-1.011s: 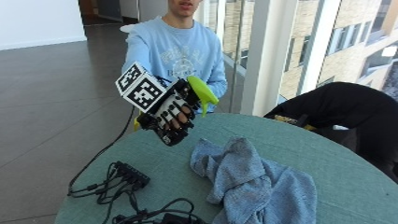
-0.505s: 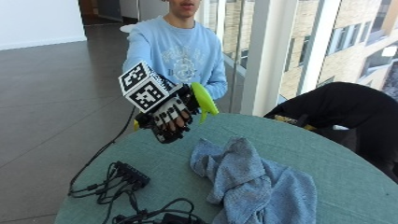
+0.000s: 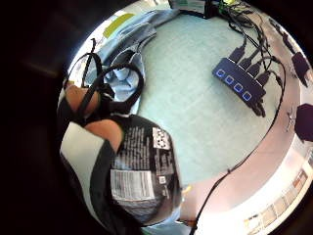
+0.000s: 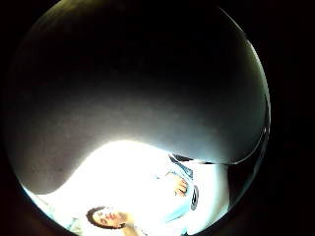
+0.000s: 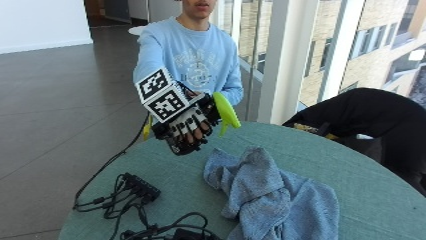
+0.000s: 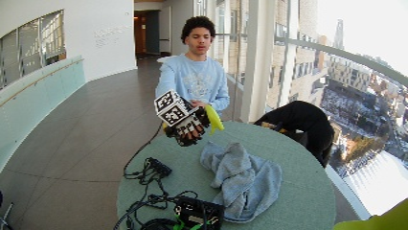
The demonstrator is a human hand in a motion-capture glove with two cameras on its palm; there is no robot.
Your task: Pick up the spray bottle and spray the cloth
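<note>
Closest to where the outside view looks from, a tangle of black cables with a black multi-port hub [image 5: 136, 186] lies at the near edge of the round pale-green table [image 5: 346, 165]; the little-finger palm view shows that same hub [image 3: 239, 86] with blue-lit ports and several plugs in it. Just beside the cables, toward the middle of the table, lies the crumpled light-blue terry cloth [image 5: 269, 197], bunched into folds and spread out flat toward the near rim. In the wide outside view the cloth [image 6: 243, 181] covers much of the table's centre.

Above the table's far-left part, clear of the surface, hangs the black-gloved right hand [image 5: 188, 126]. Its fingers are curled round the dark spray bottle with a lime-green trigger head [image 5: 225, 111], so the bottle is held in the air, with the green head sticking out on the side toward the window and the cloth lying below and in front of it. The little-finger palm view shows the bottle's dark body [image 3: 139, 174] close against the palm, its label with barcode and small print facing the camera. The thumb-side palm view is mostly filled by a dark curved surface pressed near the lens.

Behind the hand stands the person in a light-blue sweatshirt [image 5: 193, 57].
</note>
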